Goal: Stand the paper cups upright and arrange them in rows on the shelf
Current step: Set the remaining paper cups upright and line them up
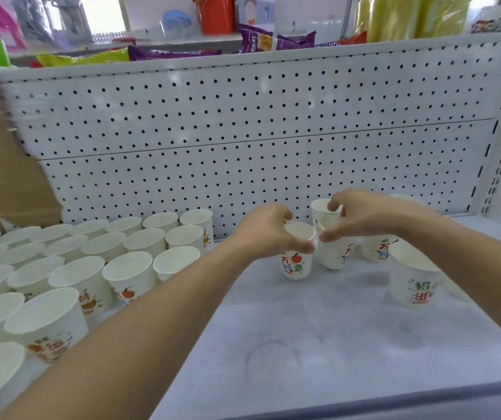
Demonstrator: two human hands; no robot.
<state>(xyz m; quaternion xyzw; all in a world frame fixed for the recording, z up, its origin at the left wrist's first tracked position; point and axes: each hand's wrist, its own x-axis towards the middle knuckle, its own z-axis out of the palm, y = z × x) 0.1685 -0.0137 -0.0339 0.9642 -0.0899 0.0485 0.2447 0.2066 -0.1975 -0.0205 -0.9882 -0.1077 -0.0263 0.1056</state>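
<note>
Several white printed paper cups point(128, 268) stand upright in rows on the left half of the white shelf point(319, 328). My left hand point(268, 230) grips the rim of one upright cup point(296, 263) near the shelf's middle back. Beside it my right hand point(364, 215) pinches a tilted cup point(335, 253), with fingers over the rim of another cup point(319, 207) behind. Two more upright cups stand to the right, one point(378, 248) partly hidden by my right forearm and a nearer one point(414, 280).
A white pegboard wall point(243, 131) backs the shelf, with a slotted upright point(497, 165) at the right. A cardboard box point(3, 177) stands at the left back. Snack bags point(164, 53) and containers sit on the shelf above. The shelf's front edge point(364, 401) runs along the bottom.
</note>
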